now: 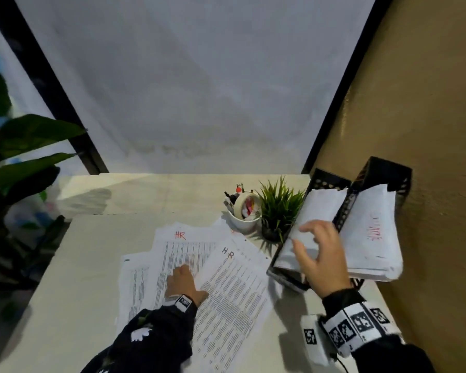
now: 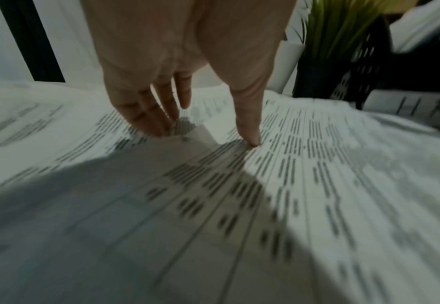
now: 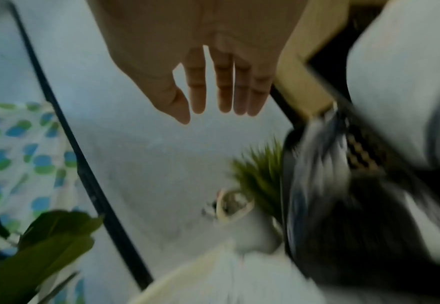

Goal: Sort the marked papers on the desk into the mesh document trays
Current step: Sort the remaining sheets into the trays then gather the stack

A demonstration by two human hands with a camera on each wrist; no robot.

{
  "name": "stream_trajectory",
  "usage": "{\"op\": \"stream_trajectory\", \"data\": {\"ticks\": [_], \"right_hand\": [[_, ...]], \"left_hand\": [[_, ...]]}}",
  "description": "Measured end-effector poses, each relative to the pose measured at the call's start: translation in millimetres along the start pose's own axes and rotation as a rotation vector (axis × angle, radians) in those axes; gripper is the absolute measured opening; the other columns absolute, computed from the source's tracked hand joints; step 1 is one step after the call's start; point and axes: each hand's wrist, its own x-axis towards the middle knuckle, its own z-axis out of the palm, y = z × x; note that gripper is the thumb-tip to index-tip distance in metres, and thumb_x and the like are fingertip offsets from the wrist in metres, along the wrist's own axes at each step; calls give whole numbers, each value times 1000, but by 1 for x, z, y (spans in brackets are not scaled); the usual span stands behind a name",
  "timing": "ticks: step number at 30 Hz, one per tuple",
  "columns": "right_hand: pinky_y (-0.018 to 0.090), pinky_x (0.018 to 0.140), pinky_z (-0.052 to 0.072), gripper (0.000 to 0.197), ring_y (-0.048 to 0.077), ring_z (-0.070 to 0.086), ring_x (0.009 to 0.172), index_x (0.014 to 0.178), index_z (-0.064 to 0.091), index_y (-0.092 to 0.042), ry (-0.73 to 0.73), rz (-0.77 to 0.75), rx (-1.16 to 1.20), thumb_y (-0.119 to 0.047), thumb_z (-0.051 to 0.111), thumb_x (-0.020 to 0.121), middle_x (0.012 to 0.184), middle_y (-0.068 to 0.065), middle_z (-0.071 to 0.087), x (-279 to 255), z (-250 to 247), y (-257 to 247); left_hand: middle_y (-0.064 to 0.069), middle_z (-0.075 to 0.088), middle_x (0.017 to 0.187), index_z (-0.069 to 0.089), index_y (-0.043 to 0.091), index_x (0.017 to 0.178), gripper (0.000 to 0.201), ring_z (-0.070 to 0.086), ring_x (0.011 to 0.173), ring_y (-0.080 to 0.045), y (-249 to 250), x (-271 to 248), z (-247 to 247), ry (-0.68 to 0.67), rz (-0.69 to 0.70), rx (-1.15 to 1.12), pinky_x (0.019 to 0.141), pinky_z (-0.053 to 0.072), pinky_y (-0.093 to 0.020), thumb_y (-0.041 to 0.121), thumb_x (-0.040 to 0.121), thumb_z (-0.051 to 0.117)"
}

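Printed papers marked "HR" (image 1: 189,259) lie fanned out on the desk. My left hand (image 1: 180,281) rests flat on them, fingers straight; in the left wrist view its fingertips (image 2: 159,129) press the printed sheet (image 2: 291,174). Two black mesh trays stand at the right: a lower tray (image 1: 285,273) holding white sheets (image 1: 315,211), and a raised tray (image 1: 382,173) holding a stack with red writing (image 1: 371,238). My right hand (image 1: 318,254) hovers over the lower tray, fingers spread and empty. The right wrist view shows that hand (image 3: 213,92) open and holding nothing.
A white cup (image 1: 244,220) with pens and a tape roll stands beside a small potted grass plant (image 1: 277,208), just left of the trays. A large-leafed plant (image 1: 24,146) is at the far left. A tan wall (image 1: 428,103) borders the desk on the right.
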Motion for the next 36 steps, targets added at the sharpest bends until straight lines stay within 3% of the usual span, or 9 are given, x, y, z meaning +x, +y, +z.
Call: {"op": "stream_trajectory", "data": {"ticks": [8, 15, 18, 21, 25, 28, 31, 33, 36], "right_hand": [[32, 98, 45, 24, 16, 54, 104, 107, 53, -23, -661, 432, 4, -16, 57, 85, 111, 0, 51, -73, 113, 23], [14, 77, 45, 77, 19, 50, 111, 140, 32, -16, -566, 679, 254, -7, 74, 75, 123, 4, 48, -69, 125, 9], [40, 75, 54, 52, 31, 64, 79, 118, 52, -1, -612, 828, 557, 13, 70, 71, 93, 17, 56, -66, 132, 9], [28, 52, 56, 37, 30, 61, 74, 97, 57, 6, -522, 909, 719, 28, 60, 68, 100, 23, 56, -68, 130, -9], [11, 39, 45, 80, 26, 42, 113, 137, 38, -6, -296, 962, 866, 26, 63, 68, 148, 18, 30, -65, 126, -17], [16, 42, 49, 67, 29, 41, 116, 129, 47, -2, -358, 1002, 921, 26, 62, 69, 144, 22, 35, -66, 126, -15], [16, 46, 47, 89, 28, 43, 116, 144, 27, -10, -286, 1094, 985, 21, 66, 70, 145, 22, 32, -64, 126, -10], [10, 43, 47, 82, 32, 53, 110, 143, 29, -5, -251, 1090, 1004, 22, 62, 74, 132, 23, 46, -68, 127, -6], [21, 49, 54, 36, 20, 67, 62, 101, 61, 11, -287, 1104, 873, 12, 73, 68, 74, 18, 71, -71, 131, -3]], "left_hand": [[-8, 63, 89, 60, 8, 105, 22, 60, 79, -25, -45, -7, 1, 52, -20, -270, 70, 51, -31, 18, 87, 55], [-13, 65, 91, 61, 2, 108, 24, 58, 88, -27, -84, -26, -11, 37, -53, -1013, 67, 47, -24, -4, 85, 58], [-10, 61, 82, 65, 3, 86, 41, 53, 87, -26, -80, -38, -14, -101, -52, -964, 79, 44, -30, -24, 74, 37], [-9, 62, 67, 58, 5, 50, 47, 56, 76, -26, -76, -41, -14, -103, -62, -960, 97, 41, -42, -27, 63, 25], [-8, 58, 43, 50, 10, 29, 58, 52, 62, -26, -82, -30, -11, -56, -61, -1149, 70, 45, -32, -28, 59, 18], [-5, 48, 37, 45, 12, 27, 58, 48, 50, -22, -85, -29, -15, -69, -59, -1060, 57, 44, -24, -27, 61, 19], [-1, 44, 35, 42, 15, 26, 59, 43, 42, -17, -87, -30, -17, -95, -68, -964, 38, 38, -15, -24, 66, 21], [0, 45, 35, 42, 17, 25, 62, 39, 45, -17, -88, -29, -17, -106, -65, -959, 36, 35, -13, -22, 67, 20], [-6, 55, 49, 52, 15, 34, 55, 44, 47, -20, -93, -23, -13, -64, -86, -951, 41, 39, -17, -20, 68, 28]]}}
